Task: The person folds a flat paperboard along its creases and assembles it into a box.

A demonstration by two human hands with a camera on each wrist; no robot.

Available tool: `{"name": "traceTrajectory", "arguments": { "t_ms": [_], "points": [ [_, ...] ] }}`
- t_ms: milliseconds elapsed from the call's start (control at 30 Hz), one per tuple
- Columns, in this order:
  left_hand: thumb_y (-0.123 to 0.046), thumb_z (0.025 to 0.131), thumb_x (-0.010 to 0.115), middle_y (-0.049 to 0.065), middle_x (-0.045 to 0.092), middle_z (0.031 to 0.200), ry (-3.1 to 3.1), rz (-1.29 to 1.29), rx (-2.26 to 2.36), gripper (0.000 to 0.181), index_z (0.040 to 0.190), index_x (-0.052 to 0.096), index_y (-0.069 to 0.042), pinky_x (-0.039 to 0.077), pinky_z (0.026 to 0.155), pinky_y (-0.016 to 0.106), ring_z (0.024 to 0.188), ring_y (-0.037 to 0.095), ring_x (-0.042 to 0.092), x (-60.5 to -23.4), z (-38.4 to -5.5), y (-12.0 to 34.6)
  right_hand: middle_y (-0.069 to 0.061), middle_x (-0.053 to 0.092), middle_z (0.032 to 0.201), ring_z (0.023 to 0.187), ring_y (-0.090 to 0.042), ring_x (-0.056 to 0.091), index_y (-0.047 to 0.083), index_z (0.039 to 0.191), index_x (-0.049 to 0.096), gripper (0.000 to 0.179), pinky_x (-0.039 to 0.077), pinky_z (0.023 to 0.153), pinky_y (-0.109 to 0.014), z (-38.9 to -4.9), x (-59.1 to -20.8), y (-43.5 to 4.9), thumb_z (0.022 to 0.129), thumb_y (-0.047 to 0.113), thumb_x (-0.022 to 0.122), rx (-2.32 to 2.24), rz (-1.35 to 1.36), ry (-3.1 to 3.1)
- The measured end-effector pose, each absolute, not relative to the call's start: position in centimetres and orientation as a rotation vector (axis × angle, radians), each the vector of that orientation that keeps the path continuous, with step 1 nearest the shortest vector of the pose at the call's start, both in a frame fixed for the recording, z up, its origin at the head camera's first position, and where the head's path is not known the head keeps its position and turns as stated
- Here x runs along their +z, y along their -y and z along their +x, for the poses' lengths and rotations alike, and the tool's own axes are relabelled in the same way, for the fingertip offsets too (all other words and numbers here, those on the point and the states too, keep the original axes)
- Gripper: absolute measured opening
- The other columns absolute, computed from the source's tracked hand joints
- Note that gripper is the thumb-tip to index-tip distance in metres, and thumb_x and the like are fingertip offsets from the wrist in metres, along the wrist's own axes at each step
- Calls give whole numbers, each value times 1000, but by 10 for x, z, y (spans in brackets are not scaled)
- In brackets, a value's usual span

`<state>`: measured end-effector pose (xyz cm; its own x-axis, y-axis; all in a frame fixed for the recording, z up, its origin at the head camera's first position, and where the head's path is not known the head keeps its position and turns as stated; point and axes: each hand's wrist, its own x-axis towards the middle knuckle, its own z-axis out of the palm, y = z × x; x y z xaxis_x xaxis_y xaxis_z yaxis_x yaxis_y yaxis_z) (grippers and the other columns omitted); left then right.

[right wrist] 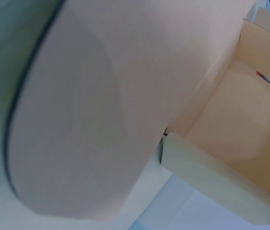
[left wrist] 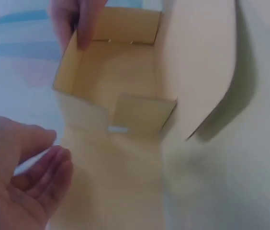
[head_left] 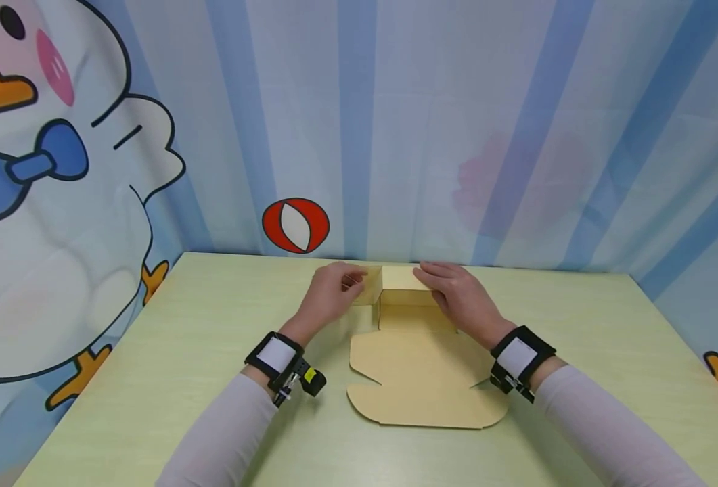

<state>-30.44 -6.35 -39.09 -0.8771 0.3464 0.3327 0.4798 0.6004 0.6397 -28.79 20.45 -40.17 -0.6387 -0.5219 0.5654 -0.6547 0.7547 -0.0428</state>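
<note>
A partly folded cardboard box (head_left: 416, 312) stands on the table, its lid panel (head_left: 425, 379) lying flat toward the person. In the left wrist view the box's inside (left wrist: 118, 67) shows raised walls, and a long side flap (left wrist: 111, 177) stretches out beyond one end. My right hand (head_left: 459, 297) grips the far wall, thumb and fingers on either side of it. Beside the box's left end is my left hand (head_left: 337, 291), fingers loosely bent, holding nothing. The right wrist view mostly shows the lid panel (right wrist: 92, 110); the right hand is almost wholly hidden there.
The pale yellow-green table (head_left: 212, 338) extends on both sides of the box. Behind its far edge hangs a blue striped curtain (head_left: 395, 135) with cartoon prints. Each wrist wears a black strap with a small camera.
</note>
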Motion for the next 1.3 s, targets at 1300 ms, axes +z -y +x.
{"name": "traceTrajectory", "arguments": {
  "t_ms": [1300],
  "points": [
    [-9, 92, 67, 10, 74, 116, 2848, -670, -740, 25, 117, 74, -6, 57, 93, 41, 107, 26, 68, -375, -316, 77, -16, 68, 128, 120, -34, 63, 5, 130, 65, 44, 53, 98, -47, -290, -404, -204, 86, -3, 70, 346, 874, 2375]
  ]
}}
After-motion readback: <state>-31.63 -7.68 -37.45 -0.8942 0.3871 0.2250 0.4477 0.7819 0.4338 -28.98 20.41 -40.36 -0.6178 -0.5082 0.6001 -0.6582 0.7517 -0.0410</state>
